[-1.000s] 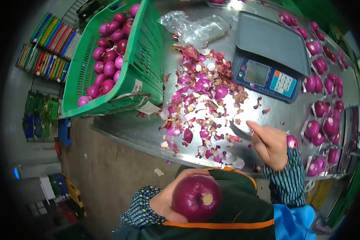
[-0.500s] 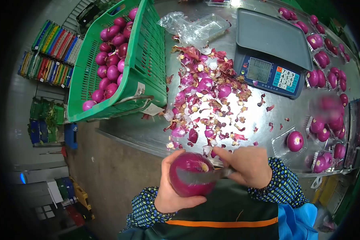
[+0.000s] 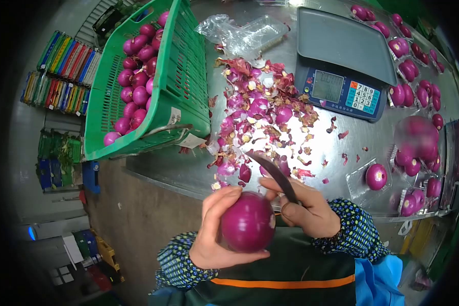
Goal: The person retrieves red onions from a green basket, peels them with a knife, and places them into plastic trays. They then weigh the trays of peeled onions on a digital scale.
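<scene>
A large, shiny red onion (image 3: 246, 224) rests in my left hand (image 3: 211, 237), whose fingers and thumb curl round its left side. A pale cut spot shows at the onion's right edge. My right hand (image 3: 308, 206) is closed on the handle of a knife (image 3: 273, 171), its dark curved blade tilted up and left, apart from the onion. Just beyond both hands, onion skins and trimmings (image 3: 260, 115) lie heaped on the metal table. A single red onion (image 3: 376, 176) sits in a clear plastic tray to the right.
At the left, a green crate (image 3: 183, 92) holds many red onions. A digital scale (image 3: 341, 66) stands at the back, beside a clear bag and an empty plastic tray (image 3: 268, 33). Packed trays of onions (image 3: 403, 96) line the right side of the metal table (image 3: 331, 148).
The knife has moved off the onion's face and now points up and away. The onion has turned in my left hand, so its cut spot faces right.
</scene>
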`<state>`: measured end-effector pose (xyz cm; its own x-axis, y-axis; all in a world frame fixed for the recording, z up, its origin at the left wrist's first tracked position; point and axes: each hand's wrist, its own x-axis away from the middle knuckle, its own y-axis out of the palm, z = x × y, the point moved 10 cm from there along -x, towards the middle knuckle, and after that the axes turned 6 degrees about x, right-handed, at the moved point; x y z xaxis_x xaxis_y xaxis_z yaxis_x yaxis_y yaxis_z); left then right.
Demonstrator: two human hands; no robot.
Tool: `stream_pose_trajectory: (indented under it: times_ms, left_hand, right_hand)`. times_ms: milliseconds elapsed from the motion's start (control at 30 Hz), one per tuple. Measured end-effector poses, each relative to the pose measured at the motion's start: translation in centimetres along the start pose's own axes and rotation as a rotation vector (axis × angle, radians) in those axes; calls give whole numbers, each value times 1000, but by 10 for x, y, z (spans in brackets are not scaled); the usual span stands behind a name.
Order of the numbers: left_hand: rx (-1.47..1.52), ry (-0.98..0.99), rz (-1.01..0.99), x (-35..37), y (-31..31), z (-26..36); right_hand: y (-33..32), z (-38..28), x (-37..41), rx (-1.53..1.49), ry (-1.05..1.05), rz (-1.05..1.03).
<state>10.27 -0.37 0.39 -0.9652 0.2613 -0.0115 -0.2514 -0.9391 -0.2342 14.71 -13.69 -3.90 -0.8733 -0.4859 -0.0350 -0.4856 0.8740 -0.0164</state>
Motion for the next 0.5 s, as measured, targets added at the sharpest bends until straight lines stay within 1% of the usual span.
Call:
stream_pose_trajectory:
  times_ms: [33,67,100,133,167,200,267,300,367,400,433,500]
  left_hand:
    - [-281,144,-17,-9,2,18]
    - [-26,262,85,-19,-6,22]
    - [266,76,47,-25,-8,-5]
    - [659,-145,101,-20,-3,-28]
    - [1052,-376,146,-10,15,-49]
    - [1050,-373,147,-10,18,-50]
    - [1426,-472,148,-3,37,-56]
    - [1440,-480,155,0,37,-58]
    - [1200,-459,114,0,27,-59]
    - [1029,-406,73,-3,25,-55]
    - [1027,-411,65,-2,25,-54]
    - [980,-452,62,1,24,-52]
  right_hand:
    - [15,1,-2,-451,196,-134]
    - [18,12,1,-418,389,-187]
    - [22,15,3,-614,341,-167]
    - [23,28,9,-542,408,-131]
    - [20,41,13,-474,478,-88]
    - [19,51,13,-474,475,-91]
    - [-9,14,5,103,-92,49]
    - [-11,14,8,106,-77,42]
    - [-15,-32,2,522,-263,48]
    - [-12,-36,0,678,-242,-22]
    - [-14,-40,-3,677,-238,-15]
    - [-4,-52,-6,883,-341,-55]
